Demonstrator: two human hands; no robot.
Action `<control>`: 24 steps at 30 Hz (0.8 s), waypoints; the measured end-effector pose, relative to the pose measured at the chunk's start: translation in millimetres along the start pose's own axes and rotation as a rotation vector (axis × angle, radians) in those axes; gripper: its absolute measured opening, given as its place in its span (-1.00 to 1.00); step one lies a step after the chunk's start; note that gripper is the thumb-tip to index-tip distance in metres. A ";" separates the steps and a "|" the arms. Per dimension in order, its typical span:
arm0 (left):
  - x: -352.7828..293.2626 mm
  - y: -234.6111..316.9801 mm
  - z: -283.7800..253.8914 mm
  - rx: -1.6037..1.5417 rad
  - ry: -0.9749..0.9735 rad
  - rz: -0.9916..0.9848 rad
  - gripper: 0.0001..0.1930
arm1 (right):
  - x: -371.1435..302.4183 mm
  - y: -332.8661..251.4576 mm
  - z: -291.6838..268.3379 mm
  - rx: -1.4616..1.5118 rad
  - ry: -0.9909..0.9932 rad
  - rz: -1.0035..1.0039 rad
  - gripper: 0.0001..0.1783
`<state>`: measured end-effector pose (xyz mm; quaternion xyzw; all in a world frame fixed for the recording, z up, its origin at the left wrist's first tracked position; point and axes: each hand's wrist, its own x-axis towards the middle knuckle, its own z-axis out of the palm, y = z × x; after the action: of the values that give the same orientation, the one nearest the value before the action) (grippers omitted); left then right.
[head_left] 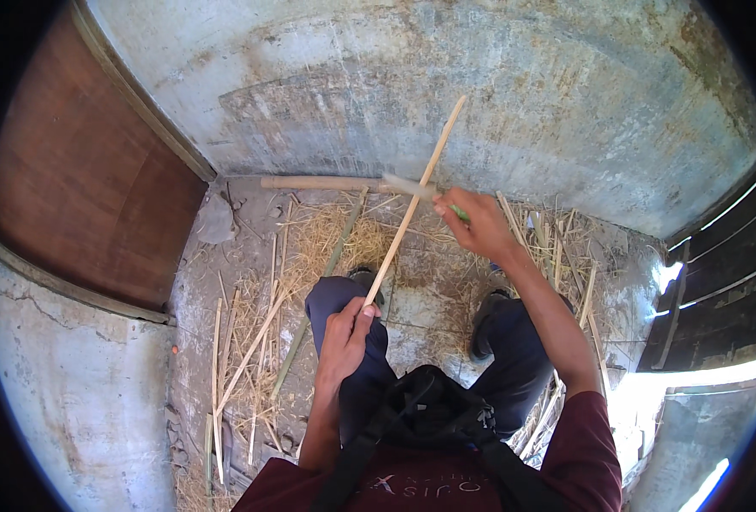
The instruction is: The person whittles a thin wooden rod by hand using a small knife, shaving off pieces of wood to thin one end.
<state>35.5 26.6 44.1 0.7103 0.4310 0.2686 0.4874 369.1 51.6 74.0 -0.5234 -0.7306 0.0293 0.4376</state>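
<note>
A long, pale split-bamboo strip [430, 167] slants up and away from my left hand [346, 339], whose fingers are closed around its lower end near my left knee. Farther up, my right hand [475, 224] grips the green handle of a knife [458, 212]. The knife's blade, smeared by motion, crosses the strip a little above its middle; whether the edge touches the strip I cannot tell. The far end of the strip stands free in front of the wall.
A thick bamboo pole [314, 183] lies along the foot of the stained wall [557, 111]. Shavings [367, 243] and several loose strips [258, 350] cover the floor on both sides of my legs. A brown door panel [96, 171] is at left, dark slats [715, 273] at right.
</note>
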 end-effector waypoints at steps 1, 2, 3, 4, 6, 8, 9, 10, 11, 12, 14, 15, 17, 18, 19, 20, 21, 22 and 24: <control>-0.1 -0.5 -0.8 0.001 -0.003 -0.002 -0.74 | -0.5 -4.5 0.2 -0.018 -0.054 -0.015 -0.89; -1.4 -1.0 -2.1 -0.003 -0.001 0.002 -0.74 | 1.5 -4.5 0.9 0.000 -0.026 -0.030 -0.89; -1.9 -0.5 -1.6 -0.009 -0.006 0.009 -0.74 | 3.4 -2.2 -2.7 0.010 0.003 -0.040 -0.89; -2.6 0.0 -1.4 -0.016 -0.011 0.016 -0.74 | 5.9 1.5 -6.1 0.020 0.032 -0.049 -0.88; -3.9 2.5 -2.1 0.018 -0.030 0.023 -0.74 | 18.2 20.8 -24.4 0.009 0.100 0.138 -0.89; -3.0 4.8 -0.7 0.047 -0.038 0.034 -0.74 | 16.9 30.3 -33.2 0.008 0.114 0.209 -0.90; -2.8 4.1 -0.7 0.062 -0.032 0.035 -0.74 | 13.5 29.3 -29.9 0.020 0.091 0.186 -0.90; -2.2 3.8 -0.5 0.076 -0.028 0.036 -0.75 | 9.3 28.1 -27.3 0.031 0.068 0.163 -0.90; -1.3 3.9 -0.5 0.078 -0.012 0.048 -0.75 | 4.2 25.9 -22.8 0.029 0.032 0.113 -0.91; -1.6 2.5 0.2 0.078 0.002 0.054 -0.75 | 0.7 15.0 -15.8 0.028 -0.008 0.068 -0.91; -2.8 1.2 0.4 0.080 0.021 0.062 -0.76 | -3.7 -0.6 -5.7 0.037 -0.053 0.001 -0.92; -2.8 0.9 1.6 0.076 0.026 0.066 -0.76 | -5.3 -6.0 -3.4 0.041 -0.061 -0.021 -0.92; -3.6 1.0 1.5 0.063 0.025 0.060 -0.77 | -4.9 -8.8 -3.5 0.046 -0.032 -0.032 -0.93; -3.3 2.2 2.2 0.049 0.016 0.055 -0.77 | -3.5 -6.9 -8.0 0.040 0.004 -0.019 -0.92; -3.2 3.2 2.8 0.036 0.006 0.050 -0.78 | -1.6 -3.8 -12.2 0.035 0.039 -0.007 -0.92; -3.9 3.5 2.6 0.046 0.007 0.041 -0.78 | 3.5 3.0 -17.3 0.042 0.069 0.071 -0.92; -4.1 3.8 1.6 0.055 0.007 0.035 -0.78 | 11.7 11.8 -24.4 0.046 0.100 0.148 -0.92; -4.1 4.1 1.4 0.065 0.007 0.029 -0.78 | 15.1 17.1 -29.3 0.050 0.132 0.224 -0.91; -3.7 2.3 2.1 0.068 0.001 0.052 -0.77 | 12.8 21.8 -27.5 0.060 0.210 0.158 -0.90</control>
<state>36.2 22.1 45.6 0.7373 0.4214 0.2667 0.4557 402.8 60.1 87.8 -0.5660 -0.6362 0.0306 0.5234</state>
